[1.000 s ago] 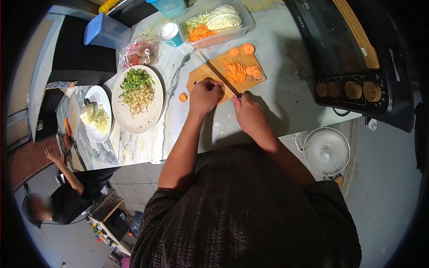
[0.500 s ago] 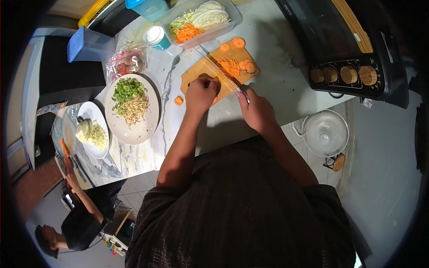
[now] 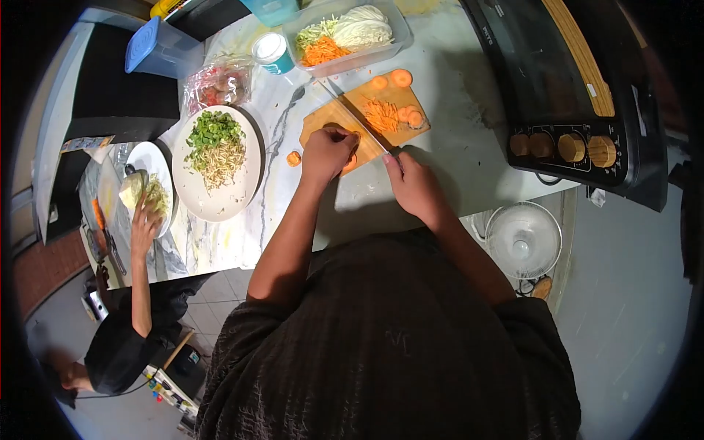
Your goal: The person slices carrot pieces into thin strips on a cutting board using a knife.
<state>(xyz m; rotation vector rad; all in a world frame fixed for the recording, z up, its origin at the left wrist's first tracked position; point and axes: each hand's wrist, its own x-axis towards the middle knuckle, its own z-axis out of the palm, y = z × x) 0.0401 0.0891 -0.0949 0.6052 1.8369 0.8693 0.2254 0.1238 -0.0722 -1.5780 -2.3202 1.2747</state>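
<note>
A knife (image 3: 359, 121) lies slantwise over the wooden cutting board (image 3: 315, 121), its handle in my closed right hand (image 3: 413, 183). To the left of the blade my left hand (image 3: 328, 152) rests on the board with its fingers curled on a carrot piece (image 3: 350, 163), mostly hidden under them. Right of the blade are carrot strips (image 3: 380, 116), with carrot slices (image 3: 401, 78) near the board's far and right edges. A carrot end (image 3: 294, 159) sits on the counter just left of the board.
Left stands an oval plate (image 3: 215, 205) of greens and sprouts, then a smaller plate (image 3: 163, 224) with cabbage. A co-worker's hand (image 3: 145, 220) reaches to it. Behind are a vegetable container (image 3: 345, 66), a tub (image 3: 273, 55) and a plastic bag (image 3: 216, 84). An oven (image 3: 572, 110) stands right.
The co-worker's hand has come over the small plate from the lower left. My hands keep nearly the same pose, with the knife shifted slightly against the board.
</note>
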